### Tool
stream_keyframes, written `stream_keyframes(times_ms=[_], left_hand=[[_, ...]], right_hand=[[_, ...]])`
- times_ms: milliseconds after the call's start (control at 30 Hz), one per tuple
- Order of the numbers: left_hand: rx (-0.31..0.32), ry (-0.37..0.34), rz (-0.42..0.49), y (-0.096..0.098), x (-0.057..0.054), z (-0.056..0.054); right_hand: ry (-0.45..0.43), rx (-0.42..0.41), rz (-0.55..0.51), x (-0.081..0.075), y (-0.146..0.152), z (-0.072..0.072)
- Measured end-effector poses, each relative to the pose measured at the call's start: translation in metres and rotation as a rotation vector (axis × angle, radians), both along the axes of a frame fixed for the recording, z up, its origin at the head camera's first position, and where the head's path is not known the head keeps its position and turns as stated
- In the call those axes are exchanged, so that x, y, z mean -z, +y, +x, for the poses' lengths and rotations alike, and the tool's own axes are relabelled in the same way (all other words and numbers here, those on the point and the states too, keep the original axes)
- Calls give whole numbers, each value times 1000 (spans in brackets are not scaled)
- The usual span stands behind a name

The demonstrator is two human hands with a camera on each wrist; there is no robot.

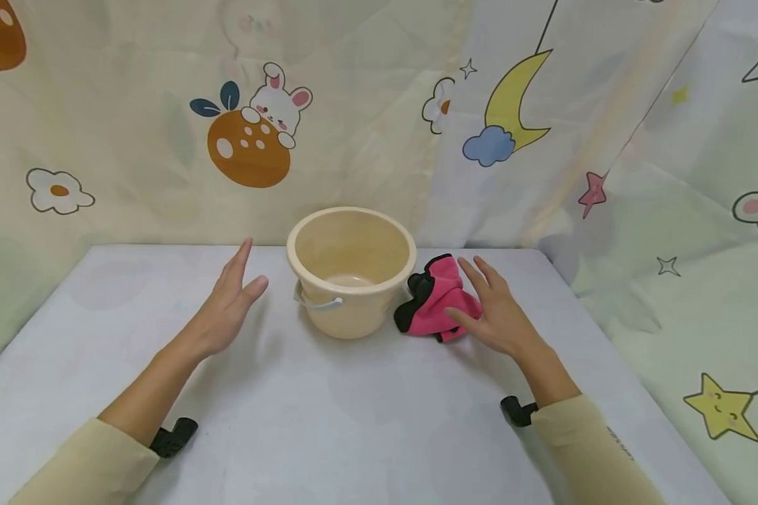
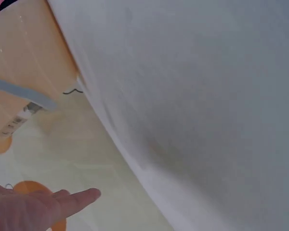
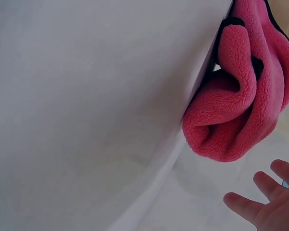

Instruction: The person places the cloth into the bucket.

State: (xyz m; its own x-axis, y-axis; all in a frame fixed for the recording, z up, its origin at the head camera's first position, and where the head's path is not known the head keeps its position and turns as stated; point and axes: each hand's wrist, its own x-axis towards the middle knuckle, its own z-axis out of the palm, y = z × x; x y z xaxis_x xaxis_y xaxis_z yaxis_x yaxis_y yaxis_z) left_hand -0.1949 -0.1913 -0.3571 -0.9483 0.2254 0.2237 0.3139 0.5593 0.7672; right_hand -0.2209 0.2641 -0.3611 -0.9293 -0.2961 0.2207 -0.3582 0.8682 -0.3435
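A cream plastic bucket (image 1: 347, 315) stands upright near the back of the table, its pale handle (image 1: 318, 304) hanging down in front. Crumpled against its right side lies a pink cloth with black edging and a black underside (image 1: 439, 301); the right wrist view shows its fluffy pile (image 3: 236, 106). My left hand (image 1: 227, 308), fingers extended and thumb apart, hovers left of the bucket without touching it. On the other side my right hand (image 1: 495, 315) is held with spread fingers just right of the cloth, partly overlapping it in the head view. Neither hand holds anything.
The table (image 1: 341, 428) has a white cover. A cream curtain with cartoon prints (image 1: 366, 126) hangs right behind its back edge, and more printed cloth (image 1: 669, 231) borders the right side. Black devices are strapped at the left wrist (image 1: 173, 437) and right wrist (image 1: 518, 411).
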Motion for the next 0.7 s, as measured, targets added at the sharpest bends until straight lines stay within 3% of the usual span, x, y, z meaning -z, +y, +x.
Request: stream_keyframes(times_ms=[267,700], left_hand=[[49,-116,173,10,-1,-4],[106,-181,349,26,3,-11]], right_hand=[[-15,12,-61,2,-6,-5],[-105,51,-75,8,-18,-14]])
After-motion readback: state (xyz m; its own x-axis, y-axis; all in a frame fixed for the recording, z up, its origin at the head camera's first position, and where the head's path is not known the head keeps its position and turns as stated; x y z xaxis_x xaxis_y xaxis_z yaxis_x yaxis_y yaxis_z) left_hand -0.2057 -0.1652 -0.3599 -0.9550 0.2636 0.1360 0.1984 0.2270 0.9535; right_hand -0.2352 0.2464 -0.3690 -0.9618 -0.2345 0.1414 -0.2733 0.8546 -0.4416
